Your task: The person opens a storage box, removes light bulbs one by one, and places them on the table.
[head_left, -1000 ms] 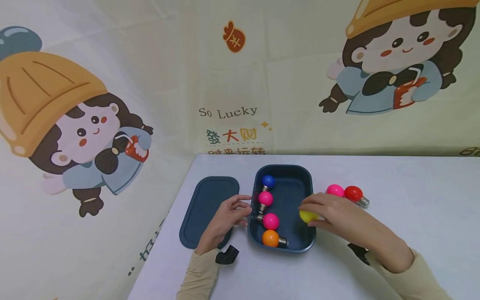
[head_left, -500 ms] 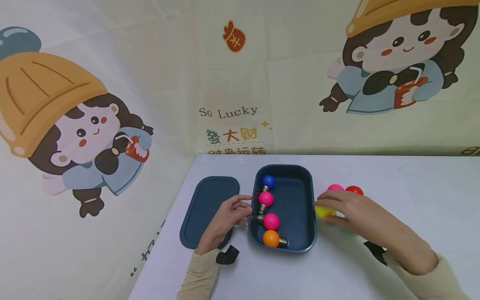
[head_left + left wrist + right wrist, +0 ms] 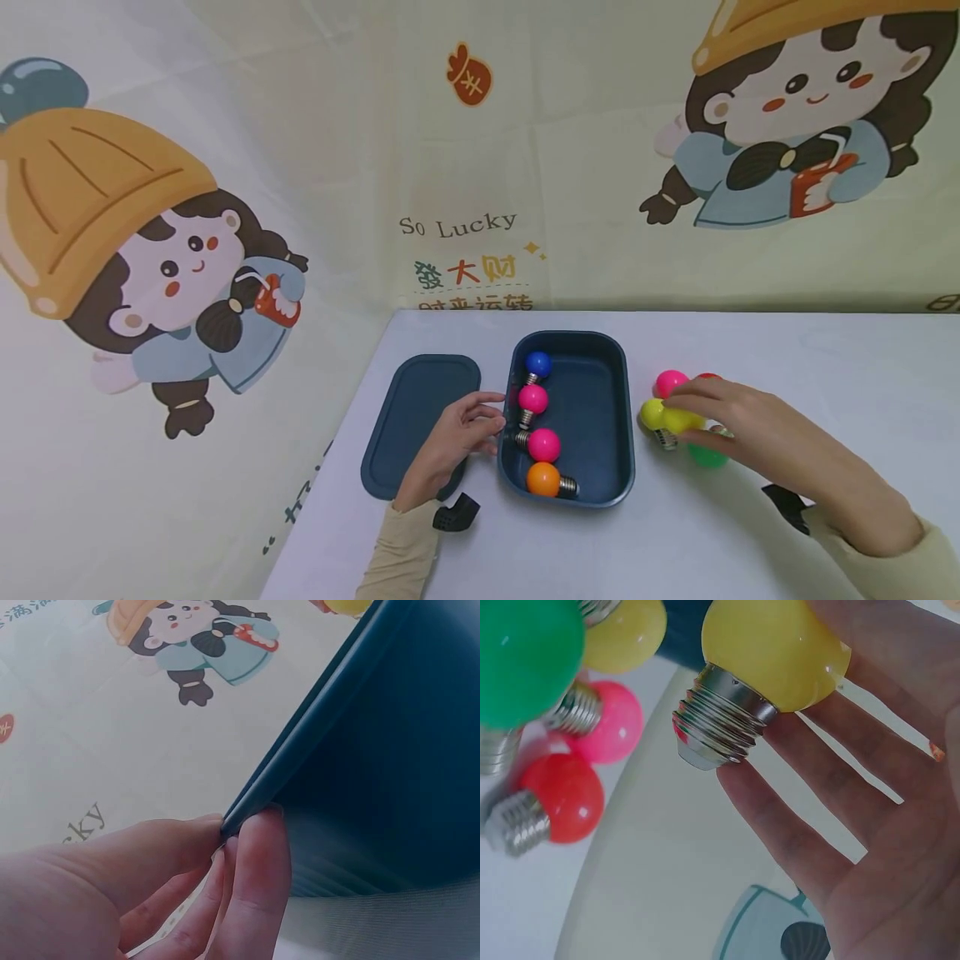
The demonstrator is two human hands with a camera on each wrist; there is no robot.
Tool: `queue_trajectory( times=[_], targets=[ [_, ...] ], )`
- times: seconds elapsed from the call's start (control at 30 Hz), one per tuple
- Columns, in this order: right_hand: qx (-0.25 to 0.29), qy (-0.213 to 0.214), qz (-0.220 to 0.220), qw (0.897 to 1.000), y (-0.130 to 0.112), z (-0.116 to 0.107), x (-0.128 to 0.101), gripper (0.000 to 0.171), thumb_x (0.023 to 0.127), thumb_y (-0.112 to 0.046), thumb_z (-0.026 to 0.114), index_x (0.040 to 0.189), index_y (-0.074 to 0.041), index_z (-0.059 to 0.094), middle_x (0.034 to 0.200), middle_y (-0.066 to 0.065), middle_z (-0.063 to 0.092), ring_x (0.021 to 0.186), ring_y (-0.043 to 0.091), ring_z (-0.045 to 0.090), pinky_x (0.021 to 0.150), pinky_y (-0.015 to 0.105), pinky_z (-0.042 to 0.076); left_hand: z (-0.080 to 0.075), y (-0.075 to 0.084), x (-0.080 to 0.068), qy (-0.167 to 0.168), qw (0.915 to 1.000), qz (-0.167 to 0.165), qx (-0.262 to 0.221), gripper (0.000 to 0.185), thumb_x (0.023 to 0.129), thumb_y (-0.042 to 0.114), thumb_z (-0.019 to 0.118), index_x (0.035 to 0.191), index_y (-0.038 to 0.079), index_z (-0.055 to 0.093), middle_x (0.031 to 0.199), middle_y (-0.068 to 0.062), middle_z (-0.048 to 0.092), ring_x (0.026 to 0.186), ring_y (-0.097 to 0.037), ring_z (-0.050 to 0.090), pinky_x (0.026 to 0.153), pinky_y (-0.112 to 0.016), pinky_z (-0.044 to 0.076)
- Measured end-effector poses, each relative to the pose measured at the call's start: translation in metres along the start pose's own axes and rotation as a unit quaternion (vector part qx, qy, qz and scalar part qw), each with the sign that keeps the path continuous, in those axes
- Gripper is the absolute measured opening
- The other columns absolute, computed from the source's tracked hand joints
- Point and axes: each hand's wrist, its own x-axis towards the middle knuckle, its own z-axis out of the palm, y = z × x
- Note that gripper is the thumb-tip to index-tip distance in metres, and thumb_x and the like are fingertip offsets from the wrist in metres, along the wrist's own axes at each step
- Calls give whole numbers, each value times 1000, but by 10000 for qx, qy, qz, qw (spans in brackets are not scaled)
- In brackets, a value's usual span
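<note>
My right hand (image 3: 772, 433) pinches a yellow light bulb (image 3: 772, 645) between thumb and fingers, its metal screw base exposed in the right wrist view. Right of the dark blue box (image 3: 592, 417), the hand hovers over loose bulbs: another yellow one (image 3: 652, 412), a green one (image 3: 707, 456), a pink one (image 3: 670, 383) and a red one (image 3: 562, 799), partly hidden from the head camera. With thumb and fingertips my left hand (image 3: 453, 437) grips the box's left rim (image 3: 300, 742). Along that side inside lie a blue bulb (image 3: 537, 363), two pink bulbs (image 3: 543, 445) and an orange bulb (image 3: 543, 479).
A flat dark blue lid (image 3: 420, 400) lies left of the box, partly beneath my left hand and forearm. The white table (image 3: 570, 558) ends at a cartoon-printed cloth backdrop (image 3: 600, 167) at the back and left.
My right hand has moved right with the yellow bulb, from the box's right side to above the loose bulbs. The second yellow bulb now shows. My left hand stays at the box rim.
</note>
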Motion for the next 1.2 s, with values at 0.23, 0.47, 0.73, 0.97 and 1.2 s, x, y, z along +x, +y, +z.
queue_trajectory(
  times=[0.23,0.47,0.73,0.97,1.2],
  targets=[
    [-72,-473,651,9967,6,-8,-11,45,67,-30,90,108,-20,73,105,-7,67,90,16,67,71,34,60,2,-1,1,-71,10000,50,-43,42,94,20,69,133,9,58,107,-10,65,83,-17,63,71,-29,60],
    [-10,-852,1157,9896,10,-10,-16,48,68,-24,90,111,-15,74,107,2,70,96,27,68,75,44,60,0,-1,-1,-44,9999,90,-71,42,95,19,68,133,8,57,109,-15,64,81,-17,64,70,-28,60],
    [-15,-1487,1984,9688,20,-9,-26,44,72,-30,87,108,-10,73,104,10,69,91,32,67,74,49,59,0,-2,-2,-7,10000,49,-11,42,94,20,69,133,9,58,108,-13,64,82,-17,63,71,-29,60],
    [-14,-1739,2303,9575,27,-7,-35,46,74,-33,86,109,-6,72,100,10,69,84,28,66,71,48,60,-1,-1,-4,92,9999,-4,72,44,94,20,70,134,7,58,107,-11,64,82,-16,64,71,-29,60],
    [-2,-1753,2445,9537,36,-8,-47,45,74,-33,86,108,-6,73,97,8,69,83,26,66,70,47,60,0,-1,-2,71,9999,33,77,43,94,21,70,133,8,58,107,-11,65,83,-17,64,72,-30,60]
  ],
)
